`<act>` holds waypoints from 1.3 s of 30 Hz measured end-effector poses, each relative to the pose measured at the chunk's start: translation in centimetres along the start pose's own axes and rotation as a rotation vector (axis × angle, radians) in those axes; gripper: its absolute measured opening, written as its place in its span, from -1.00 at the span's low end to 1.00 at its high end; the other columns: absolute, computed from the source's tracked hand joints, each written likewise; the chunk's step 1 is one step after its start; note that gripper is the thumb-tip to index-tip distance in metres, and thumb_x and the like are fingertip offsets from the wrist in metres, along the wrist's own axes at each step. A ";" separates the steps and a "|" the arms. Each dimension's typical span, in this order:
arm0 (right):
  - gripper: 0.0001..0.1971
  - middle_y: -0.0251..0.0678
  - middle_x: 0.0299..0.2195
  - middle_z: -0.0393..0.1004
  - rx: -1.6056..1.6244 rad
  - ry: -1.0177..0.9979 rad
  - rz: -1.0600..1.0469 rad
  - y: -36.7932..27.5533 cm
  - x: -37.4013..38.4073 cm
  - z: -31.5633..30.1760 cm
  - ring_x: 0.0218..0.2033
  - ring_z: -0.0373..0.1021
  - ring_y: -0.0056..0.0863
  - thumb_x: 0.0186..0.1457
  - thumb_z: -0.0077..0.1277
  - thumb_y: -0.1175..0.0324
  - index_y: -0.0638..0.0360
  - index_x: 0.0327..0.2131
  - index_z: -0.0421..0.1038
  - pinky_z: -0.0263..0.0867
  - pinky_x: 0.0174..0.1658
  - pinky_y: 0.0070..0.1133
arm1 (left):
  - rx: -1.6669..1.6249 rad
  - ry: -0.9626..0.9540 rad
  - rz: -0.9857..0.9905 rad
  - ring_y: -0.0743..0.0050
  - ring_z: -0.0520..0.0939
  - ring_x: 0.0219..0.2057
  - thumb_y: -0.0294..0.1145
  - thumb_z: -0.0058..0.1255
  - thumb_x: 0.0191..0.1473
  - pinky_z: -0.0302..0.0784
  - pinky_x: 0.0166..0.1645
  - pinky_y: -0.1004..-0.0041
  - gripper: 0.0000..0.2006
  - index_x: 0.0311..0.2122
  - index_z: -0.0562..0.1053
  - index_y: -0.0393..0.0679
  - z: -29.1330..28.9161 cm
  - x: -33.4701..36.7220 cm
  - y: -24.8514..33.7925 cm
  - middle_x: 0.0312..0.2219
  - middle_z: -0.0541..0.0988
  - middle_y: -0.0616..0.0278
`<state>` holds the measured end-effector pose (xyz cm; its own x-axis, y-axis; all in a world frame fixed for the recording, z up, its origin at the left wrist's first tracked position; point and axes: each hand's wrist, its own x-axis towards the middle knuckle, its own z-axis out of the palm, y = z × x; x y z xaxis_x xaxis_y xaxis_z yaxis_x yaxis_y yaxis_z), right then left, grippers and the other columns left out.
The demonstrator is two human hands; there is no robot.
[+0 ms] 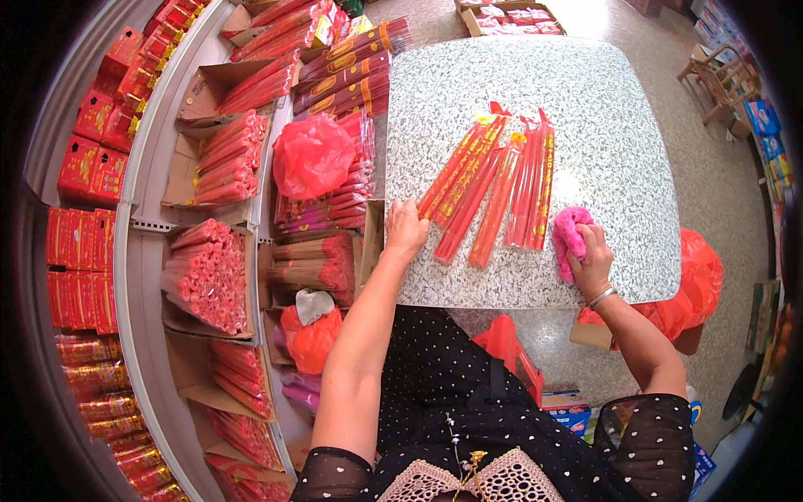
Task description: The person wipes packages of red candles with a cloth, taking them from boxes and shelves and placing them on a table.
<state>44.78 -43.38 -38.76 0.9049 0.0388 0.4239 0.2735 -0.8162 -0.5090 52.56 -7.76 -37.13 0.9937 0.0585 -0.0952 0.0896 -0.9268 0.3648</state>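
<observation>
On the speckled grey-white table (585, 109) lies a fan of several long, slim red packets (485, 188) in clear wrapping, with gold printing. My left hand (406, 230) is at the table's left edge, its fingers curled beside the lower end of the leftmost packet; whether they grip that packet or the edge is hidden. Toward the table's near right corner, my right hand (593, 258) is closed on a bunched pink cloth (571, 238), pressed to the tabletop. The cloth lies just right of the packets, apart from them.
Shelves with cardboard boxes of red stick bundles (209, 276) run along the left. A red plastic bag (314, 155) sits on bundles by the table's left edge. Another red bag (698, 280) is at the right corner. A wooden chair (723, 84) stands far right.
</observation>
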 end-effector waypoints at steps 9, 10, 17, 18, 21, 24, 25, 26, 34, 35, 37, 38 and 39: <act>-0.57 -0.23 -0.27 0.33 0.021 0.008 -0.003 -0.8 0.2 0.0 -0.37 0.37 -0.17 -0.23 0.07 0.42 0.06 -0.17 0.29 0.33 -0.41 -0.40 | -0.890 -0.337 -0.306 0.58 0.40 -0.64 -0.38 0.01 -0.03 0.34 -0.53 0.55 -0.86 -0.49 0.39 -0.23 -2.6 -5.6 -4.3 -0.61 0.43 0.33; -0.57 -0.23 -0.27 0.33 0.015 0.010 -0.001 -0.9 0.2 0.0 -0.37 0.37 -0.17 -0.23 0.07 0.42 0.06 -0.17 0.29 0.33 -0.41 -0.40 | -1.002 -0.367 -0.348 0.59 0.40 -0.64 -0.39 -0.01 -0.01 0.33 -0.53 0.56 -0.87 -0.47 0.39 -0.22 -2.9 -7.3 -5.1 -0.61 0.44 0.32; -0.58 -0.17 -0.25 0.33 -0.006 0.021 -0.007 -0.5 -0.3 0.6 -0.29 0.36 -0.12 -0.18 0.06 0.44 0.06 -0.14 0.28 0.33 -0.31 -0.37 | -1.413 -0.357 -0.485 0.54 0.45 -0.55 -0.35 0.02 0.03 0.38 -0.44 0.57 -0.84 -0.37 0.35 -0.19 -1.9 -24.0 -8.4 -0.54 0.45 0.28; -0.58 -0.17 -0.24 0.33 -0.017 0.018 -0.009 -0.3 -0.4 0.6 -0.28 0.36 -0.12 -0.18 0.06 0.44 0.06 -0.14 0.28 0.33 -0.31 -0.37 | -1.458 -0.341 -0.514 0.55 0.45 -0.54 -0.35 0.02 0.03 0.39 -0.44 0.57 -0.83 -0.35 0.35 -0.19 -1.3 -26.1 -8.2 -0.54 0.45 0.28; -0.58 -0.19 -0.22 0.33 -0.050 -0.004 0.021 -0.7 -0.7 0.5 -0.25 0.35 -0.14 -0.16 0.05 0.45 0.06 -0.12 0.29 0.32 -0.27 -0.38 | -1.543 -0.311 -0.579 0.49 0.54 -0.46 -0.34 0.02 0.04 0.47 -0.41 0.54 -0.79 -0.28 0.33 -0.21 0.2 -30.9 -7.4 -0.47 0.50 0.20; -0.63 -0.20 -0.25 0.35 -0.055 0.064 -0.029 -0.1 -1.0 0.8 -0.26 0.36 -0.23 -0.13 0.04 0.49 0.14 -0.15 0.32 0.31 -0.23 -0.46 | -1.624 -0.309 -0.631 0.37 0.61 -0.41 -0.34 0.00 0.05 0.53 -0.46 0.53 -0.76 -0.23 0.31 -0.24 0.2 -33.3 -6.0 -0.38 0.54 0.06; -0.66 -0.23 -0.28 0.36 0.053 0.065 0.038 -0.1 -0.9 0.8 -0.27 0.37 -0.29 -0.11 0.03 0.49 0.16 -0.17 0.33 0.30 -0.22 -0.49 | -1.632 -0.316 -0.614 0.38 0.61 -0.43 -0.34 0.00 0.05 0.52 -0.48 0.54 -0.76 -0.23 0.31 -0.23 0.5 -33.9 -5.8 -0.38 0.54 0.06; -0.70 -0.25 -0.31 0.38 0.159 0.067 0.108 0.1 -0.6 0.7 -0.28 0.37 -0.36 -0.09 0.03 0.49 0.18 -0.19 0.34 0.29 -0.22 -0.52 | -1.638 -0.326 -0.596 0.39 0.61 -0.44 -0.34 0.00 0.05 0.51 -0.49 0.56 -0.76 -0.23 0.31 -0.23 0.9 -34.4 -5.6 -0.38 0.54 0.06; -0.66 -0.31 -0.27 0.41 0.664 -0.145 0.011 -13.9 0.4 -0.6 -0.22 0.35 -0.52 -0.14 -0.09 0.64 0.23 -0.18 0.35 0.27 -0.11 -0.59 | -1.598 -0.310 -0.546 0.44 0.59 -0.43 -0.41 -0.03 0.06 0.52 -0.46 0.58 -0.75 -0.17 0.30 -0.28 1.8 -36.3 -5.1 -0.35 0.52 0.10; -0.61 -0.26 -0.27 0.40 0.616 -0.213 -0.053 -16.3 -0.1 0.1 -0.20 0.36 -0.44 -0.21 -0.08 0.65 0.23 -0.18 0.35 0.26 -0.10 -0.54 | -1.618 -0.292 -0.548 0.44 0.59 -0.41 -0.41 -0.03 0.05 0.53 -0.45 0.57 -0.73 -0.15 0.30 -0.29 1.7 -36.4 -5.0 -0.34 0.52 0.11; -0.60 -0.16 -0.26 0.38 0.511 -0.380 -0.265 -19.9 -1.0 1.3 -0.19 0.35 -0.28 -0.22 -0.05 0.62 0.26 -0.17 0.34 0.25 -0.07 -0.48 | -1.687 -0.282 -0.544 0.40 0.58 -0.34 -0.44 -0.05 0.05 0.56 -0.34 0.50 -0.67 -0.07 0.28 -0.31 1.2 -36.5 -5.0 -0.28 0.49 0.11; -0.59 -0.14 -0.28 0.36 0.441 -0.475 -0.281 -21.5 -1.5 2.2 -0.21 0.35 -0.23 -0.22 -0.01 0.59 0.28 -0.17 0.34 0.26 -0.10 -0.48 | -1.717 -0.256 -0.534 0.39 0.58 -0.33 -0.45 -0.05 0.05 0.57 -0.31 0.48 -0.66 -0.06 0.27 -0.32 1.2 -36.7 -5.0 -0.27 0.48 0.10; -0.57 -0.13 -0.28 0.35 0.418 -0.508 -0.361 -22.4 -1.8 3.5 -0.23 0.36 -0.17 -0.22 0.03 0.55 0.24 -0.15 0.33 0.29 -0.14 -0.46 | -1.747 -0.227 -0.525 0.38 0.57 -0.33 -0.46 -0.06 0.06 0.57 -0.28 0.46 -0.65 -0.04 0.26 -0.32 1.3 -36.8 -5.0 -0.25 0.48 0.10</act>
<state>38.15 -23.16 -30.74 0.7472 0.6065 0.2719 0.5911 -0.4195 -0.6889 15.45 -5.76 -36.63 0.8299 -0.0021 -0.5580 0.4572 0.5758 0.6779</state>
